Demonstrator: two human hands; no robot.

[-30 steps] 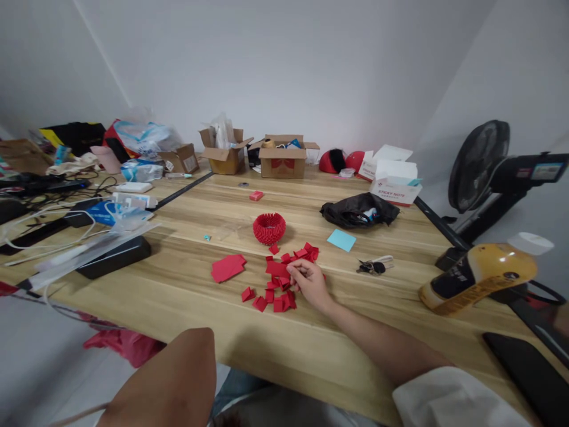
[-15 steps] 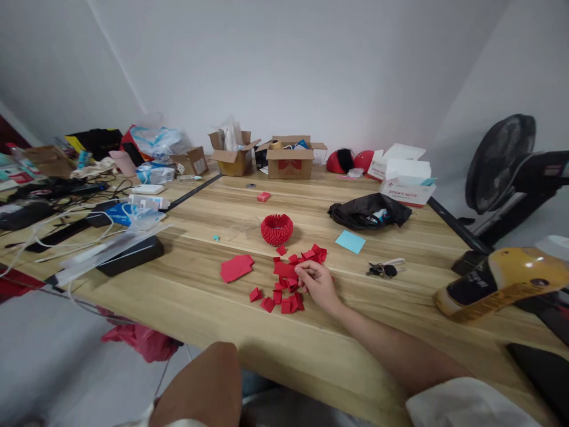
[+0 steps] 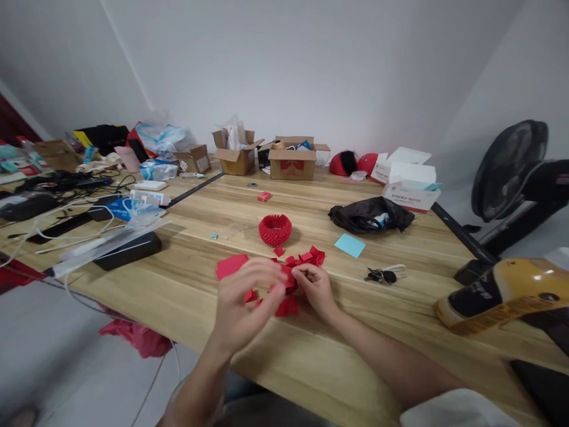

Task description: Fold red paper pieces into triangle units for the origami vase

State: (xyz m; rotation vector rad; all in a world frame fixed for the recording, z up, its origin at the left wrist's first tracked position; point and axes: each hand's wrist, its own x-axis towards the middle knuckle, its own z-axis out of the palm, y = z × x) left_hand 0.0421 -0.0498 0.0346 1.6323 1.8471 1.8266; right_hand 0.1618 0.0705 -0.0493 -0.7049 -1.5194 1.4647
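Observation:
My right hand pinches a piece of red paper between thumb and fingertips, just above the table. From the left, my left hand reaches toward that paper, slightly blurred. Its thumb and fingers are apart, and I cannot tell whether the fingertips touch the paper. Under and around the hands lie several small folded red paper pieces. Partly covered by my left hand is a stack of flat red paper. Beyond the hands stands a round red bowl made of folded paper points.
A blue paper sheet, keys and a black bag lie to the right. Farther right are a large yellow bottle and a black fan. Cardboard boxes line the back; cables and a black box fill the left.
My left hand has risen from below the table edge to the red paper. My right hand keeps its pinch at nearly the same place. The view has shifted slightly.

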